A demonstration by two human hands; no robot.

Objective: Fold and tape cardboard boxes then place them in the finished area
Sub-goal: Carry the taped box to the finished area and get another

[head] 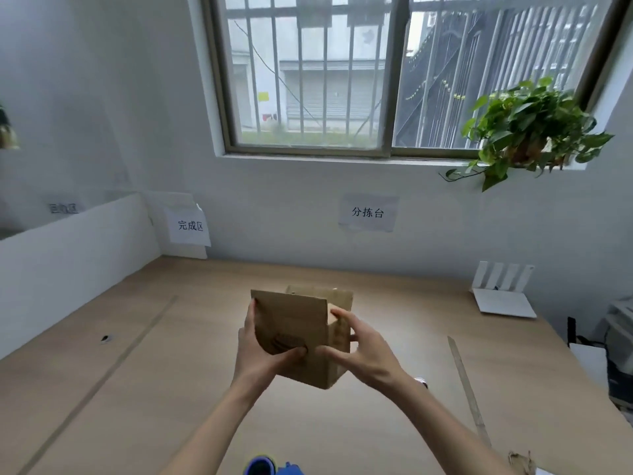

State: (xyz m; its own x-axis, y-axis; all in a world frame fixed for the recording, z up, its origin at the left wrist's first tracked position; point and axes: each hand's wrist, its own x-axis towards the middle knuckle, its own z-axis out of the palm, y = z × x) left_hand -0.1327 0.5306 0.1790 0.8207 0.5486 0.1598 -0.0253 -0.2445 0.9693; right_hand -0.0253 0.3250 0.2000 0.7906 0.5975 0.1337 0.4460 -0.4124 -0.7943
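A small brown cardboard box [294,323] is held up above the middle of the wooden table [171,389], with its flaps standing open at the top. My left hand [260,354] grips its left side, thumb across the front panel. My right hand [363,347] grips the right side, fingers curled round the edge and thumb on the front. A paper sign [190,225] on the back wall at the left marks the finished area.
A white partition [68,262] borders the table's left side. A white router [501,293] sits at the back right. A long wooden strip [467,385] lies on the right. A blue object [270,467] shows at the near edge. A plant [527,128] hangs off the window sill.
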